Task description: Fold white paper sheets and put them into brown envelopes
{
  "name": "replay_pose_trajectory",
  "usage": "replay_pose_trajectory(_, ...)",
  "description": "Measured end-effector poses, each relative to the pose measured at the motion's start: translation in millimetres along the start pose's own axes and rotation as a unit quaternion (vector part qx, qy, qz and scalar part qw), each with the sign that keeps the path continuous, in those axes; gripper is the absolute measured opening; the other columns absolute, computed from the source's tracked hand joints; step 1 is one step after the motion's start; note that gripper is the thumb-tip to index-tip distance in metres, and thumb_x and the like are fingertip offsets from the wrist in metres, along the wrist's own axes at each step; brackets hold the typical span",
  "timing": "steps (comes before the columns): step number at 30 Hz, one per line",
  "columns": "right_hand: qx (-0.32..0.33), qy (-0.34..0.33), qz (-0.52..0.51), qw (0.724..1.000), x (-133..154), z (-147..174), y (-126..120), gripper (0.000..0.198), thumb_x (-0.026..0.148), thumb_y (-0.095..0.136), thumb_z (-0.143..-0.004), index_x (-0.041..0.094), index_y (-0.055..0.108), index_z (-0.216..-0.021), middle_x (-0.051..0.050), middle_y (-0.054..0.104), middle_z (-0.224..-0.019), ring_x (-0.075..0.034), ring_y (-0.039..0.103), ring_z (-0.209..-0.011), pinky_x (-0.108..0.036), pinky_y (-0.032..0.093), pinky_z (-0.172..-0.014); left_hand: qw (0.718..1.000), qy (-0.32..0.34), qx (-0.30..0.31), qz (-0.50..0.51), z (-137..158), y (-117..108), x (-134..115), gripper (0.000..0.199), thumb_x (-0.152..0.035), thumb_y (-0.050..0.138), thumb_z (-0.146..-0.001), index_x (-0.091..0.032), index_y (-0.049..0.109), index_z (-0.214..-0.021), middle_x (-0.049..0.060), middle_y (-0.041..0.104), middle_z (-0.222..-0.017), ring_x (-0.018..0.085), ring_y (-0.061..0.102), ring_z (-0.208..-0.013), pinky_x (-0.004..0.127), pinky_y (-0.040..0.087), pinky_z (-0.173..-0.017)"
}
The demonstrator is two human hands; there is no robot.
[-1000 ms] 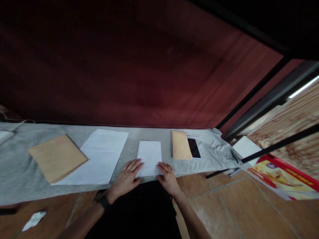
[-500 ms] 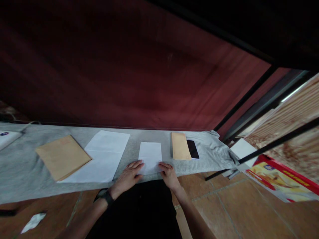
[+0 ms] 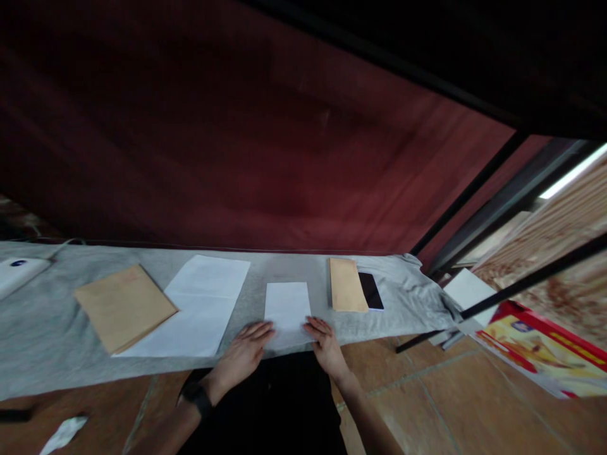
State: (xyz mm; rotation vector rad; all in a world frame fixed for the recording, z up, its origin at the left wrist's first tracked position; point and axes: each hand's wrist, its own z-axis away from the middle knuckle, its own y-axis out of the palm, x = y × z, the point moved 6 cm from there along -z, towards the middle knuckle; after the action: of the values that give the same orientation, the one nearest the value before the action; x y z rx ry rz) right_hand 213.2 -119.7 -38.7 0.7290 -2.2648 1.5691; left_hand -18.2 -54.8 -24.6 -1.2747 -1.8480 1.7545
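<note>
A small white sheet of paper (image 3: 287,306), which looks folded, lies on the grey cloth in front of me. My left hand (image 3: 246,351) is at its lower left edge, fingers close together on the margin and thumb low by the near edge. At the lower right corner, my right hand (image 3: 325,341) has its fingertips on the paper in the same manner. The near strip of the sheet between both hands looks greyer and blurred; whether it is bent up I cannot make out. A black watch is on my left wrist.
Left of me, a larger creased white sheet (image 3: 203,309) lies partly under brown envelopes (image 3: 126,306). To the right, another brown envelope (image 3: 348,284) overlaps a dark phone (image 3: 371,292). A white device (image 3: 19,275) with a cable sits far left. A red-yellow box (image 3: 545,347) stands beyond the table's right end.
The view has shifted slightly, so everything sits a little lower. Both hands stay at the paper's lower edges, the right fingers slightly nearer its bottom corner.
</note>
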Motion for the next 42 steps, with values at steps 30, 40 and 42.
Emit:
replay_pose_trajectory(30,0.045,0.018,-0.009,0.999,10.7,0.7,5.8,0.068,0.000,0.050,-0.079,0.026,0.054,-0.142,-0.005,0.054,-0.147,-0.025,0.047,-0.138,-0.055,0.031,-0.120,0.987,-0.094,-0.050,-0.124,-120.4,30.3,54.2,0.059,-0.045,0.027,-0.103,-0.011,0.044,-0.148,0.015,0.044,-0.154,0.026,0.034,-0.147,0.046,0.024,-0.122)
replay_pose_trajectory(40,0.035,-0.007,0.013,0.999,11.3,1.9,5.9,0.068,0.003,0.051,-0.080,0.025,0.050,-0.144,-0.005,0.053,-0.148,-0.025,0.047,-0.138,-0.053,0.030,-0.120,0.997,0.019,-0.006,-0.079,-153.2,61.5,0.3,0.053,-0.042,0.031,-0.103,-0.022,0.042,-0.150,0.007,0.044,-0.156,0.022,0.036,-0.146,0.044,0.024,-0.121)
replay_pose_trajectory(42,0.034,-0.011,0.013,0.999,11.6,2.2,5.8,0.067,0.004,0.051,-0.081,0.026,0.050,-0.145,-0.005,0.053,-0.149,-0.024,0.047,-0.138,-0.053,0.031,-0.120,0.996,-0.002,-0.015,-0.088,-153.0,58.1,11.6,0.054,-0.042,0.030,-0.103,-0.020,0.041,-0.151,0.008,0.043,-0.157,0.022,0.036,-0.146,0.043,0.023,-0.122)
